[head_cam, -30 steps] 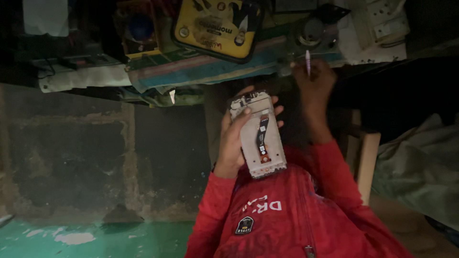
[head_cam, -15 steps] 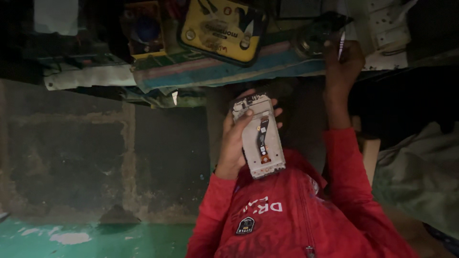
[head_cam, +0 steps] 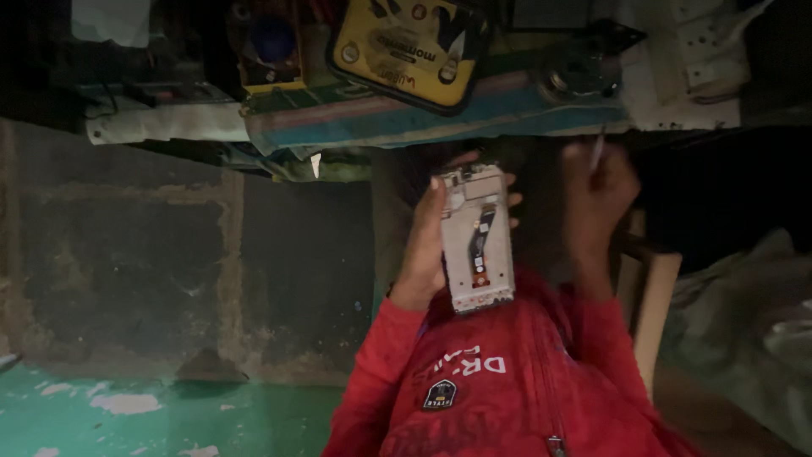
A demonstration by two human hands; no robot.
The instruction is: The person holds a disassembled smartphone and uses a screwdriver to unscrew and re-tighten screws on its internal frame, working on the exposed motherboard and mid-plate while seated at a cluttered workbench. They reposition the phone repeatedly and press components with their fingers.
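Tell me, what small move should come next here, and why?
Probably bring the thin tool in the right hand across to the opened phone. The left hand holds it with its bare inside facing the camera, and the tool is apart from it.

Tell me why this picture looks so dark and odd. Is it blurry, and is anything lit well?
Head view: dim all over, corners falling into black. The opened phone in the left hand catches the most light and looks fairly sharp. The right hand, holding a thin tool, is shadowed and soft. The yellow meter on the bench shows a dull sheen. The scene appears upside down.
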